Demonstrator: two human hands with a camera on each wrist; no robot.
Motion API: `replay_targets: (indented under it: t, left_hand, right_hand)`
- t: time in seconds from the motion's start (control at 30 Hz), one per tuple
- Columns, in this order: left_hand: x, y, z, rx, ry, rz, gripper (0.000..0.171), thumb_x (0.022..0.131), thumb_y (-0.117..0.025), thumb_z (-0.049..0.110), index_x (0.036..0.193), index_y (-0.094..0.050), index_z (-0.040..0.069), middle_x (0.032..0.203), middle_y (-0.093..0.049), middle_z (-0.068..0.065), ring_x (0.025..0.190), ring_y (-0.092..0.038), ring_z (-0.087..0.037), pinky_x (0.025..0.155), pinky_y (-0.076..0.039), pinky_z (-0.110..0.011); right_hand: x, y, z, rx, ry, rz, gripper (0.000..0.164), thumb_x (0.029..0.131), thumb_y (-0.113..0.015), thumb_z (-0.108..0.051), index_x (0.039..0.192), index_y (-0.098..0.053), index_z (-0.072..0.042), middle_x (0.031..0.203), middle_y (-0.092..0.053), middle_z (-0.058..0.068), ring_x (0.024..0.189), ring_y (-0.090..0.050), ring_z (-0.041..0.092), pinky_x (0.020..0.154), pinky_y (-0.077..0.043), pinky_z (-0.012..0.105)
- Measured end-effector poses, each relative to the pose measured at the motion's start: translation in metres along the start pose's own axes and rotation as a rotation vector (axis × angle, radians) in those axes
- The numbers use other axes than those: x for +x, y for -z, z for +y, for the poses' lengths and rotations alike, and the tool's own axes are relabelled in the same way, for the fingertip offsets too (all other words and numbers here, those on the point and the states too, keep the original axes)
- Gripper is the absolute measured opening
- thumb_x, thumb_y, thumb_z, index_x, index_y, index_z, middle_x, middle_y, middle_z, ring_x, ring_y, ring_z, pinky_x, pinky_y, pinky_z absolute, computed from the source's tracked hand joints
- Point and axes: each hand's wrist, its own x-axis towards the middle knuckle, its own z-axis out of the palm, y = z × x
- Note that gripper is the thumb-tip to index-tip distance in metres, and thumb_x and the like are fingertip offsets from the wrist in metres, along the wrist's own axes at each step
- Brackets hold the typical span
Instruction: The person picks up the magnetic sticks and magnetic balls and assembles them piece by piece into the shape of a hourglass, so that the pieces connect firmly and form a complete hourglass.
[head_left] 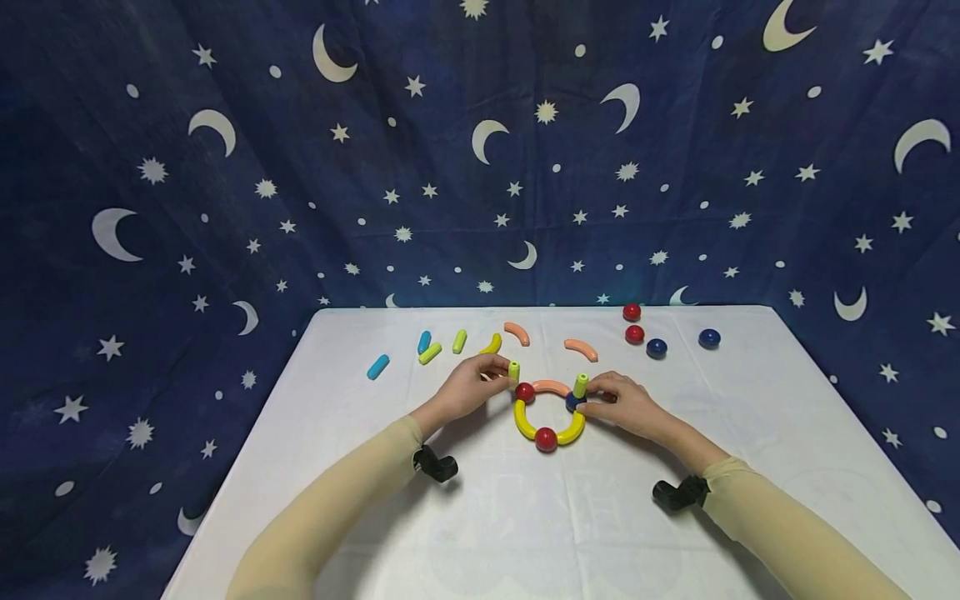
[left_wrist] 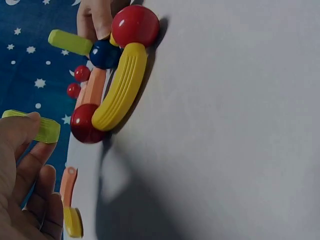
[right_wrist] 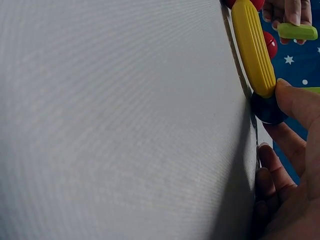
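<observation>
A ring of curved rods and balls lies on the table, with a red ball (head_left: pixel 525 392) at its back left, a dark blue ball (left_wrist: pixel 105 54) at its right and another red ball (head_left: pixel 546 439) in front. Two yellow curved rods (left_wrist: pixel 121 87) and an orange curved rod (head_left: pixel 551 387) link them. My left hand (head_left: pixel 474 383) pinches a lime green stick (left_wrist: pixel 49 131) between thumb and forefinger, just off the back-left red ball. With thumb and fingers, my right hand (head_left: pixel 626 408) grips the blue ball, from which a second lime green stick (head_left: pixel 581 385) stands up.
Behind my left hand lie blue sticks (head_left: pixel 378 367), lime green sticks (head_left: pixel 460 341) and a yellow curved rod (head_left: pixel 492 343). Two orange curved rods (head_left: pixel 581 349) sit beyond the ring. Red balls (head_left: pixel 634 334) and dark blue balls (head_left: pixel 708 338) rest at the back right.
</observation>
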Motion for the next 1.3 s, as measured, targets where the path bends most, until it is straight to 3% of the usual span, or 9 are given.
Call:
replay_targets:
  t: [0.47, 0.7, 0.87, 1.1, 1.3]
  left_hand:
    - [0.007, -0.012, 0.003, -0.020, 0.007, -0.003, 0.026, 0.098, -0.072, 0.021, 0.121, -0.069, 0.012, 0.109, -0.070, 0.005, 0.100, -0.063, -0.012, 0.091, -0.051, -0.034]
    - [0.008, -0.017, 0.001, -0.025, 0.047, -0.024, 0.024, 0.098, -0.072, 0.025, 0.119, -0.068, 0.015, 0.107, -0.070, 0.008, 0.099, -0.063, -0.013, 0.090, -0.052, -0.033]
    - [0.003, -0.018, -0.003, -0.022, 0.082, -0.028, 0.030, 0.097, -0.073, 0.028, 0.121, -0.066, 0.014, 0.114, -0.068, 0.003, 0.101, -0.062, -0.014, 0.089, -0.052, -0.034]
    - [-0.021, -0.024, 0.001, 0.100, 0.140, 0.001, 0.042, 0.091, -0.077, 0.039, 0.116, -0.061, 0.009, 0.108, -0.061, -0.004, 0.090, -0.055, -0.017, 0.076, -0.048, -0.031]
    - [-0.044, -0.044, 0.016, 0.318, 0.080, -0.009, 0.060, 0.081, -0.080, 0.059, 0.114, -0.060, 0.013, 0.102, -0.056, 0.001, 0.091, -0.048, -0.016, 0.077, -0.043, -0.029]
  right_hand:
    - [-0.001, 0.001, -0.002, 0.012, -0.007, -0.008, 0.053, 0.089, -0.076, -0.051, 0.122, -0.071, -0.010, 0.125, -0.061, 0.005, 0.108, -0.051, 0.025, 0.092, -0.043, 0.044]
    - [-0.001, 0.002, -0.002, 0.011, -0.005, -0.004, 0.053, 0.088, -0.077, -0.052, 0.121, -0.071, -0.011, 0.125, -0.061, 0.005, 0.108, -0.051, 0.025, 0.091, -0.042, 0.043]
    - [-0.001, 0.001, -0.001, 0.004, -0.004, 0.001, 0.051, 0.088, -0.077, -0.052, 0.120, -0.071, -0.013, 0.123, -0.061, 0.004, 0.106, -0.051, 0.024, 0.091, -0.043, 0.042]
    - [-0.001, -0.001, 0.000, -0.001, 0.006, -0.002, 0.048, 0.089, -0.076, -0.052, 0.119, -0.072, -0.015, 0.124, -0.061, 0.003, 0.108, -0.051, 0.024, 0.093, -0.042, 0.045]
    - [0.001, -0.003, 0.001, -0.020, 0.024, 0.017, 0.047, 0.089, -0.077, -0.051, 0.118, -0.073, -0.014, 0.122, -0.062, 0.003, 0.106, -0.052, 0.023, 0.090, -0.044, 0.041]
